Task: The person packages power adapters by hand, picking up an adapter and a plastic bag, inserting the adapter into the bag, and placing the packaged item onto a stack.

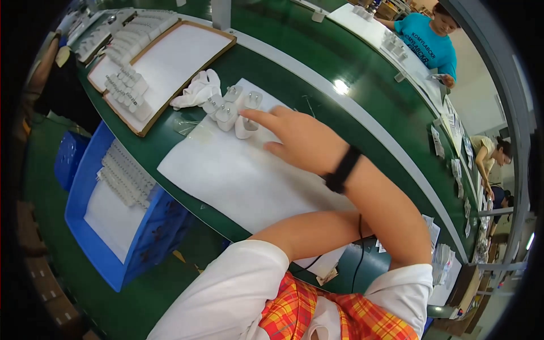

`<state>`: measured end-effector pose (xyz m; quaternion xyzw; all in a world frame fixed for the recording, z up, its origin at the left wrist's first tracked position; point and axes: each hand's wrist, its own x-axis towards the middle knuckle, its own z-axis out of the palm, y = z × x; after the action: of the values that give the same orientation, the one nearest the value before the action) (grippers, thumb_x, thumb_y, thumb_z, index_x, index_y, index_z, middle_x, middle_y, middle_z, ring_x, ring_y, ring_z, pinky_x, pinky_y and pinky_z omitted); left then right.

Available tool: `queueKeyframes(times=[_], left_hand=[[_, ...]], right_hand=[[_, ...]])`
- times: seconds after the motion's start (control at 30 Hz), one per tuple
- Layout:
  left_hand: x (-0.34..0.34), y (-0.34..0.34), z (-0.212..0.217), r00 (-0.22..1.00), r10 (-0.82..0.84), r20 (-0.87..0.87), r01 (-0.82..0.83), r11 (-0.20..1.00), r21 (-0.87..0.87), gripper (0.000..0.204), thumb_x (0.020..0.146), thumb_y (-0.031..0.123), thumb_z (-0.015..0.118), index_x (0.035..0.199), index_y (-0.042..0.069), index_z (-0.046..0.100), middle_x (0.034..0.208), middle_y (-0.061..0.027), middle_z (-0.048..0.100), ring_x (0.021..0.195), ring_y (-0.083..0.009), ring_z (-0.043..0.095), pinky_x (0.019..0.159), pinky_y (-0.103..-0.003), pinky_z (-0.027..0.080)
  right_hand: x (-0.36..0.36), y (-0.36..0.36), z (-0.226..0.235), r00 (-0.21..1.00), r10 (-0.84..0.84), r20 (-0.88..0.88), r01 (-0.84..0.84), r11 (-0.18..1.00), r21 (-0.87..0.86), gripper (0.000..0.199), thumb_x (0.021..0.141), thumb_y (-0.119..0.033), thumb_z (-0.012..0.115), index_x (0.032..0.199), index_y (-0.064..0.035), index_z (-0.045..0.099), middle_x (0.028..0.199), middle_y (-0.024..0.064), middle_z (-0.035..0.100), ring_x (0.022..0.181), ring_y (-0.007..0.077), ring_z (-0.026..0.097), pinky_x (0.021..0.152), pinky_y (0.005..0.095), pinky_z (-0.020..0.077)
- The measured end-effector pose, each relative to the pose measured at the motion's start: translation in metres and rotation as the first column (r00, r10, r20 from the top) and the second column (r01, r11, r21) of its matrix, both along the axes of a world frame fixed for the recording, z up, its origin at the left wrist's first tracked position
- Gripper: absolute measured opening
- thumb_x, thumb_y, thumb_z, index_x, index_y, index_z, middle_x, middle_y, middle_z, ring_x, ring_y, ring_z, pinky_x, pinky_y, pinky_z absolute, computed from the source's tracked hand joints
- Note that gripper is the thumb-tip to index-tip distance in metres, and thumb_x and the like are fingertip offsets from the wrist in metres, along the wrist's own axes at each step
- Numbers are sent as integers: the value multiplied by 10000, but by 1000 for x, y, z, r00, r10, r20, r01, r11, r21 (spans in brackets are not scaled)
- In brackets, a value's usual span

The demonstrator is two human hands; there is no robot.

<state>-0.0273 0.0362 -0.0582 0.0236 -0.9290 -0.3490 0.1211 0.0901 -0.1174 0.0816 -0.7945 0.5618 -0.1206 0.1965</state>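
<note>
My right hand (297, 139) reaches across the white mat (221, 170) to a small group of white plug adapters with metal pins pointing up. Its index finger is stretched out and meets the edge of the nearest plug adapter (246, 128), or lies just over it. The thumb stands apart below, and I see nothing gripped. Beside that one are another plug adapter (226, 117) and several more, packed close together. My left forearm (317, 229) crosses under the right one, which hides my left hand. A crumpled white glove (199, 90) lies beyond the adapters.
A shallow cardboard tray (184, 48) at the far left holds rows of white adapters. Below the bench edge stands a blue crate (107, 249) with more white pieces. A black cable (358, 260) hangs near my body. Across the green bench, a person in blue (428, 42) works.
</note>
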Motion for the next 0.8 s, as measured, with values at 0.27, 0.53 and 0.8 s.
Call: queueKeyframes(times=[0.27,0.53,0.8], left_hand=[[-29,11,-47,991,-16,-134,36,989,144,698,584,412,786,1188,112,609,1326,-124,490,1272,-310,421,1102,-610,143],[-38,17,-22,940,-199,-276,273,926,262,556,625,366,766,1111,114,668,1258,-120,552,1218,-308,485,1098,-607,163],[11,-17,46,984,-179,-25,168,956,-242,179,752,166,645,892,61,678,1006,-101,577,1008,-287,541,956,-373,420]], right_hand=[[-16,-9,-1,997,16,-75,-33,973,-228,375,760,-45,678,1114,-107,568,1005,138,554,856,325,581,776,352,486],[-138,211,37,421,-308,853,698,711,-87,479,826,-178,661,1235,-48,448,1130,81,542,1085,186,538,911,346,463],[-176,340,-47,-225,-184,957,829,480,287,551,832,-165,633,1313,-89,375,1129,83,510,994,189,534,872,311,451]])
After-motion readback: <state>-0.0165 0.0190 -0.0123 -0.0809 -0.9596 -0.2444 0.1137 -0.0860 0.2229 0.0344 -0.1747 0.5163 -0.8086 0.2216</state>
